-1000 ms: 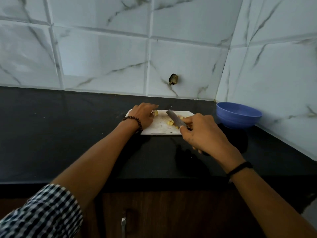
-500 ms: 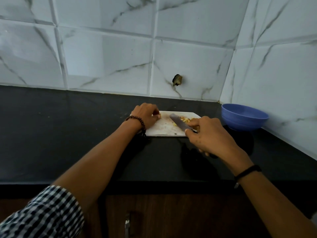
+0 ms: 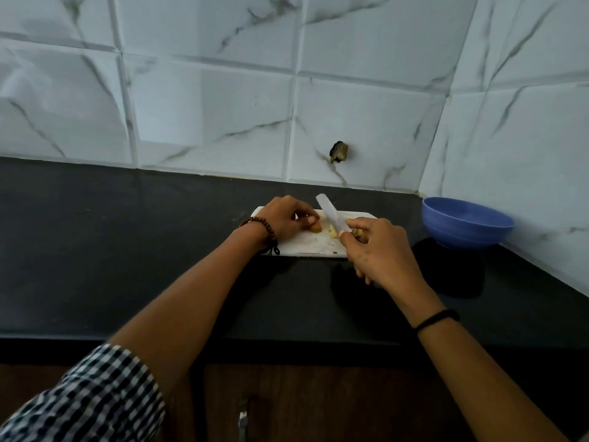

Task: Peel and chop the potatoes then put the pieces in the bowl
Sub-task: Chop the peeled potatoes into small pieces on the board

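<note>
A white cutting board (image 3: 312,245) lies on the black counter. My left hand (image 3: 287,218) pinches a small potato piece (image 3: 316,229) down on the board's left part. My right hand (image 3: 376,250) grips a knife (image 3: 330,215) by its handle, with the pale blade raised and pointing up to the left, above the board between the two hands. A few yellow cut potato pieces (image 3: 333,232) lie on the board beside the blade, partly hidden by my right hand. The blue bowl (image 3: 467,223) stands to the right in the corner; its inside is not visible.
The black counter (image 3: 127,244) stretches wide to the left. White marble tiles form the back wall and the right wall, with a dark hole (image 3: 339,152) in the back wall. A wooden cabinet with a metal handle (image 3: 243,422) is below the counter edge.
The knife blade has lifted from low over the cut pieces to a raised tilt. My left hand has shifted slightly on the potato piece. The camera moved a little.
</note>
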{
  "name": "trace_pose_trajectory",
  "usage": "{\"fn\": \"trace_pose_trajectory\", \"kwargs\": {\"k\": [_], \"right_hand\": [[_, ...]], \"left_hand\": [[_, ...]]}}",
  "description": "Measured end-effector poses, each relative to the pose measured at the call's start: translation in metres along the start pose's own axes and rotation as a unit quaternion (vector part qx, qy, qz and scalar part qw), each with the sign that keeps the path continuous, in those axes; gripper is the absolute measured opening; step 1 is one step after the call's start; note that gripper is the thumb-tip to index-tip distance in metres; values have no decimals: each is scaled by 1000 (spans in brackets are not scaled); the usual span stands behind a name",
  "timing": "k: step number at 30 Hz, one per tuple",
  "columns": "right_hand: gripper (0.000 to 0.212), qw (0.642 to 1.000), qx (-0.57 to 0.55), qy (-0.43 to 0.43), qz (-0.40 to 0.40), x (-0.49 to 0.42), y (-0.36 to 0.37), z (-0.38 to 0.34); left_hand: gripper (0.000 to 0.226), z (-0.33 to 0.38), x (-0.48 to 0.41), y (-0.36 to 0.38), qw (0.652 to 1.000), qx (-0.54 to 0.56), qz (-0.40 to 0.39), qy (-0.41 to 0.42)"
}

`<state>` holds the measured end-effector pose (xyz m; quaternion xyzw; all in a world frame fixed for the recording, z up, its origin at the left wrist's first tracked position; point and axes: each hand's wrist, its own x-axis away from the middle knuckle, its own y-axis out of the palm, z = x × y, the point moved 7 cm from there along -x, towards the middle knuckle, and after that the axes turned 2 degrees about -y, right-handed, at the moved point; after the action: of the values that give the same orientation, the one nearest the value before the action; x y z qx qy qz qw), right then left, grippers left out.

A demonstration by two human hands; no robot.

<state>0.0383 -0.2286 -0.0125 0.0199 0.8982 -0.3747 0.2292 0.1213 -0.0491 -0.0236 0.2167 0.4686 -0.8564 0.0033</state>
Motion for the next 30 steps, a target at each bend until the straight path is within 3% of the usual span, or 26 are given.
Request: {"fn": "trace_pose_trajectory", "kwargs": {"k": [6, 16, 30], "right_hand": [[27, 999, -31, 17, -5, -1, 2, 4], [21, 995, -58, 56, -52, -4, 16, 7], [33, 994, 75, 44, -64, -27, 30, -10]], "left_hand": [[10, -2, 4, 0, 999, 37, -21, -27], [19, -15, 5, -2, 988, 87, 46, -123], [11, -7, 10, -10, 987, 54, 85, -124]]}}
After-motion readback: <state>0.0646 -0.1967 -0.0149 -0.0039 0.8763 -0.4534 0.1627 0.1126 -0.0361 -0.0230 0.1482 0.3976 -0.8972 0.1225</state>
